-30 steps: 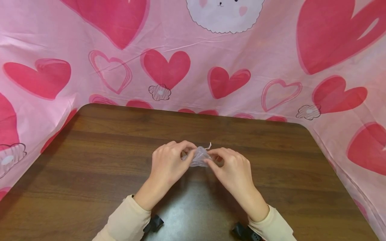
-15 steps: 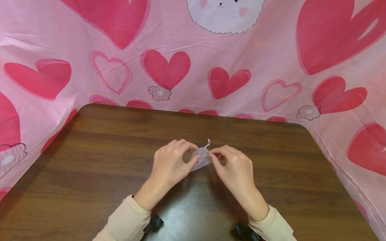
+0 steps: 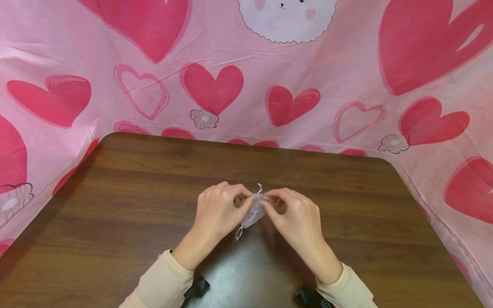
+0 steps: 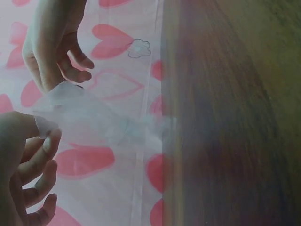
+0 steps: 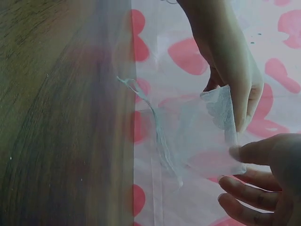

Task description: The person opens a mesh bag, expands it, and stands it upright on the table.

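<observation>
A small sheer white drawstring pouch (image 3: pixel 253 217) is held up between both hands above the table. My left hand (image 3: pixel 218 208) pinches one side of it between thumb and forefinger. With thumb and forefinger, my right hand (image 3: pixel 299 214) pinches the other side. The cords hang out at opposite ends, one above the fingers and one below them. In the right wrist view, the see-through pouch (image 5: pixel 202 136) spreads from my right hand's fingertips, its drawstring (image 5: pixel 157 122) dangling at the far end. The left wrist view shows the pouch (image 4: pixel 89 110) blurred. I see nothing inside it.
A dark brown wooden table (image 3: pixel 146 205) lies under the hands. A pink cloth (image 3: pixel 254 38) printed with hearts hangs along its back and sides. Black wrist-camera mounts (image 3: pixel 197 287) sit below the cream sleeves (image 3: pixel 159 278).
The pouch has turned between the fingers, and a cord now hangs from its lower end. The right fingers shifted their pinch a little; both arms stay nearly in place.
</observation>
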A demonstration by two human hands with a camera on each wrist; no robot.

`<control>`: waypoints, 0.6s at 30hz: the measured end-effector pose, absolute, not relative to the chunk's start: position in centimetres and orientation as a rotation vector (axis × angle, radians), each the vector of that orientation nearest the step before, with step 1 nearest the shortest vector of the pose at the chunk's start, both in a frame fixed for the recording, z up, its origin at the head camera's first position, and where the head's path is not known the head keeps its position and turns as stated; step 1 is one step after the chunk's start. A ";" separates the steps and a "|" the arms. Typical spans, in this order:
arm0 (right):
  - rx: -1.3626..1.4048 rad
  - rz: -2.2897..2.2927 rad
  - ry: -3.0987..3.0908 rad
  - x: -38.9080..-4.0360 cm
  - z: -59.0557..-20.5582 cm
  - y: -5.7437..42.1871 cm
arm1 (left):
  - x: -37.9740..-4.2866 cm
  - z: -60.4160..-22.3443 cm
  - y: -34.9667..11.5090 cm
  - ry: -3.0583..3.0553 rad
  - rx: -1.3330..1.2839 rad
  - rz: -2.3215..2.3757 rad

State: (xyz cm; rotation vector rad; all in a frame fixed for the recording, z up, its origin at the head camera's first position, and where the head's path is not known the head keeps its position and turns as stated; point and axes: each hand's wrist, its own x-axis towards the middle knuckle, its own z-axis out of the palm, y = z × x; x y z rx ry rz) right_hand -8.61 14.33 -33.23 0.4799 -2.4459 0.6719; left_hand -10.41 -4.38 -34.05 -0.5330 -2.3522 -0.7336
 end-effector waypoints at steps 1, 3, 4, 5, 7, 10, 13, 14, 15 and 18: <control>0.476 0.669 -2.448 -8.6 -33.3 14.3 | -10.4 -34.0 -4.4 -2.348 -0.526 -0.736; 0.469 0.659 -2.449 -8.6 -33.3 14.3 | -10.4 -34.0 -4.4 -2.341 -0.513 -0.736; 0.466 0.653 -2.448 -8.6 -33.3 14.3 | -10.4 -34.0 -4.4 -2.340 -0.505 -0.732; 0.466 0.649 -2.444 -8.6 -33.4 14.4 | -10.5 -34.1 -4.4 -2.338 -0.497 -0.730; 0.465 0.641 -2.434 -8.7 -33.4 14.4 | -10.5 -34.0 -4.5 -2.336 -0.482 -0.722; 0.467 0.638 -2.416 -8.8 -33.4 14.5 | -10.5 -34.0 -4.5 -2.332 -0.467 -0.713; 0.470 0.637 -2.401 -8.8 -33.4 14.6 | -10.5 -33.9 -4.5 -2.329 -0.466 -0.714; 0.472 0.638 -2.398 -8.8 -33.4 14.6 | -10.5 -33.9 -4.5 -2.332 -0.468 -0.718; 0.474 0.641 -2.395 -8.8 -33.4 14.6 | -10.5 -33.9 -4.5 -2.336 -0.468 -0.720; 0.484 0.665 -2.393 -8.8 -33.2 14.6 | -10.6 -33.9 -4.6 -2.360 -0.462 -0.731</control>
